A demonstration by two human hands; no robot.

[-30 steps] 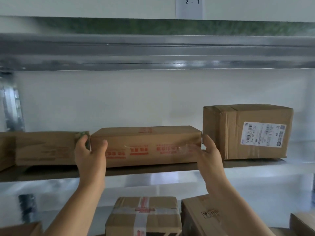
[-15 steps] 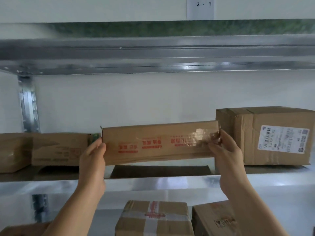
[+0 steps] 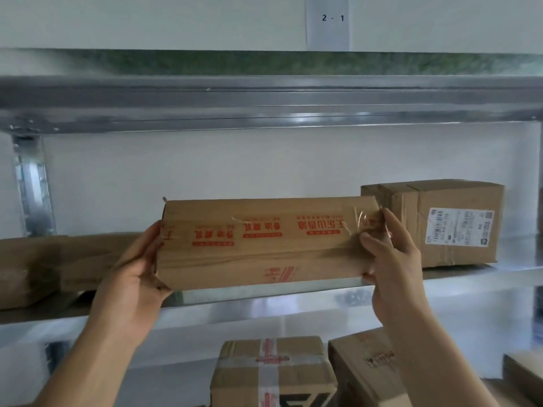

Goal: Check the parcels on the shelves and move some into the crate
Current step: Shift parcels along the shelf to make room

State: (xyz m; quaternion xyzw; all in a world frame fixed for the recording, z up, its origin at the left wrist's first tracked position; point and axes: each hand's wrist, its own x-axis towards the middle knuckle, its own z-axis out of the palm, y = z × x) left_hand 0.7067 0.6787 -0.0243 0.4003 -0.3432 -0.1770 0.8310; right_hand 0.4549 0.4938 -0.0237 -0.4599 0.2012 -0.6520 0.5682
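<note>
Pale wall [image 3: 205,171] backs a rack of bright metal, and a white tag [image 3: 327,22] reading "2 - 1" hangs high above the long box [image 3: 264,245], over the rack's upper beam [image 3: 264,104]. That long box is the parcel in hand: a slim brown carton held level in the air in front of the middle shelf [image 3: 470,271], its lower edge covering the shelf's front lip. Its red print reads upside down, and clear tape shines over its right end.

The left hand [image 3: 135,277] cups the box's left end, palm against the cardboard and thumb up along the corner, with the fingers [image 3: 123,259] wrapped behind it. The right hand [image 3: 390,254] grips the other end, thumb pressed on the front face and fingers [image 3: 388,221] curled round the taped corner.

Just right of the long box and behind it, a squarer labelled box [image 3: 458,201] stands on the shelf, a white shipping label on its front. Left of the long box, a flat box [image 3: 44,265] lies on the same shelf, partly behind the left wrist, and a perforated post [image 3: 32,186] rises above it.

Below the long box, on the lower level, sits a taped box [image 3: 273,374] with red-printed tape crossed over its top. Another carton [image 3: 361,368] lies beside that one, partly hidden by the right forearm, and a further corner of cardboard [image 3: 523,374] shows at the far right.
</note>
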